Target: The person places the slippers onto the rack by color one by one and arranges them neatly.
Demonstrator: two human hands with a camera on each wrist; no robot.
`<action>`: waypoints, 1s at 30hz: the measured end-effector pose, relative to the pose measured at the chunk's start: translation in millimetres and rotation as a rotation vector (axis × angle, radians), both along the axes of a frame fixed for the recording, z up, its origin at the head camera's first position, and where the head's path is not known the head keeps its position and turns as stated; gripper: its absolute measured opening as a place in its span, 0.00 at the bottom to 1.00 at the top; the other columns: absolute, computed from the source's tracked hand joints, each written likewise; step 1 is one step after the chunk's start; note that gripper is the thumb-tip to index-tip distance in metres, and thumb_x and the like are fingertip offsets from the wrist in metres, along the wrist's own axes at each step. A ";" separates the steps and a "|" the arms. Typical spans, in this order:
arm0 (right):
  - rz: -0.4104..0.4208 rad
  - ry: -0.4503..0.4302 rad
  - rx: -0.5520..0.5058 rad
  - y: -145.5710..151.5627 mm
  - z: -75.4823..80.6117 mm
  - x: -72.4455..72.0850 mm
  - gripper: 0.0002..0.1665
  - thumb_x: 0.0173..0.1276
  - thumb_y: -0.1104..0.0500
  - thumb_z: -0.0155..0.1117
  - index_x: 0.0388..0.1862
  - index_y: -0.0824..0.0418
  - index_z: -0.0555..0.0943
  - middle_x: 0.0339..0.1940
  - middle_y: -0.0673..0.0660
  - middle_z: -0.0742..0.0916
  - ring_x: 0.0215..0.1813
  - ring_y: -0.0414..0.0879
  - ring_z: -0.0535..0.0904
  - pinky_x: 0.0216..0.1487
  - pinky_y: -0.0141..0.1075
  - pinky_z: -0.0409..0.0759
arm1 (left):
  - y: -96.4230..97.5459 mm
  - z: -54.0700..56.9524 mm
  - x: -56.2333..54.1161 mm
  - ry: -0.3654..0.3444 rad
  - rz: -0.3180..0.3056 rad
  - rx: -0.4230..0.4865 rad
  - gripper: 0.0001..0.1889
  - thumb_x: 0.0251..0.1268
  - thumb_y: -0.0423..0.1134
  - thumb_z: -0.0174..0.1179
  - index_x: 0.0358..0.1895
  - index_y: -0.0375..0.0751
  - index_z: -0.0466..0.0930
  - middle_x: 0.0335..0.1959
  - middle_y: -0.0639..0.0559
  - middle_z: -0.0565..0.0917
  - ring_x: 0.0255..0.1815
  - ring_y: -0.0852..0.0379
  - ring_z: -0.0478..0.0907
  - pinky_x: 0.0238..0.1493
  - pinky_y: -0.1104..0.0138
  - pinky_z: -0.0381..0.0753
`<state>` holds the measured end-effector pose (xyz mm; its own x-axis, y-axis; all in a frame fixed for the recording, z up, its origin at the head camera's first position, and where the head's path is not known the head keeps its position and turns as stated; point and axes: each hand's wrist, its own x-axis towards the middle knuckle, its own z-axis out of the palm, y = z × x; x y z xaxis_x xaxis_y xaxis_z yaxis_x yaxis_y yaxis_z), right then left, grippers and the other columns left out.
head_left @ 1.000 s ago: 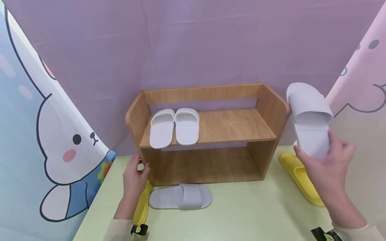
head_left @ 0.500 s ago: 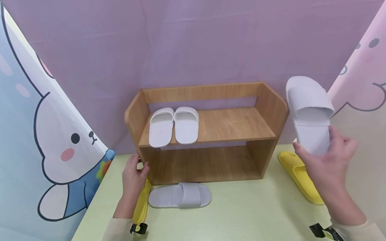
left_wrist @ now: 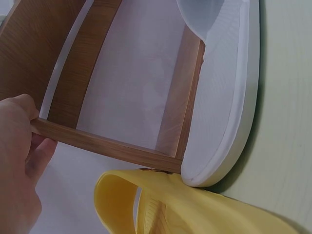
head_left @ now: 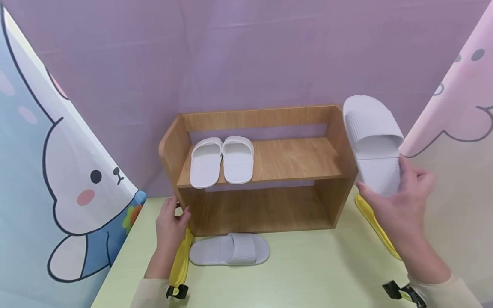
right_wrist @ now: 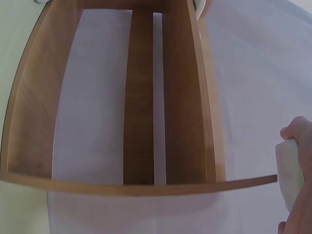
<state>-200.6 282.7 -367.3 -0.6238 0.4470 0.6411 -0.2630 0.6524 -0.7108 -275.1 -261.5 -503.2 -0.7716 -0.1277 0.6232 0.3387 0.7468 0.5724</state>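
Note:
My right hand [head_left: 404, 214] grips a pale grey slide slipper [head_left: 373, 132] by its heel end, toe up and ribbed strap facing me. It is raised at the right end of a small wooden shoe rack [head_left: 294, 156], overlapping the side panel in the head view. My left hand [head_left: 171, 224] pinches the front edge of the rack's left side panel [left_wrist: 107, 146] between thumb and fingers. Two white slippers [head_left: 239, 169] stand side by side on the left of the upper shelf. A matching grey slipper [head_left: 231, 249] lies crosswise before the rack.
One yellow slipper [head_left: 181, 261] lies at the rack's left, partly hidden by my left forearm. Another yellow slipper [head_left: 375, 224] sits on the right, partly behind my right hand. The rack stands on a pale green table [head_left: 300, 269] against a purple cloth [head_left: 262, 55].
My right hand has raised the grey slipper slightly, then carried it left to the rack's right side panel. The left hand keeps its hold on the rack.

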 end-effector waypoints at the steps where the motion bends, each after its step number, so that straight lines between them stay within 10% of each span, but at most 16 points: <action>1: 0.003 0.016 0.009 -2.0 -0.1 -0.9 0.66 0.48 0.66 0.92 0.87 0.48 0.72 0.59 0.34 0.60 0.66 0.33 0.59 0.59 0.26 0.69 | 0.0 0.0 -0.3 -0.001 -0.001 0.001 0.32 0.74 0.29 0.72 0.78 0.46 0.74 0.62 0.41 0.82 0.61 0.40 0.86 0.44 0.46 0.94; 30: 0.147 0.063 0.165 -43.9 -7.1 -20.9 0.64 0.46 0.61 0.95 0.83 0.61 0.74 0.61 0.72 0.69 0.64 0.56 0.65 0.55 0.41 0.66 | 1.4 1.1 2.0 -0.003 0.012 -0.002 0.31 0.74 0.29 0.73 0.77 0.45 0.75 0.62 0.42 0.82 0.61 0.39 0.86 0.44 0.46 0.94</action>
<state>-221.5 238.8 -374.3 -0.6309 0.2401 0.7378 -0.4047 0.7095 -0.5770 -273.1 -260.0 -502.1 -0.7718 -0.1355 0.6212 0.3280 0.7521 0.5716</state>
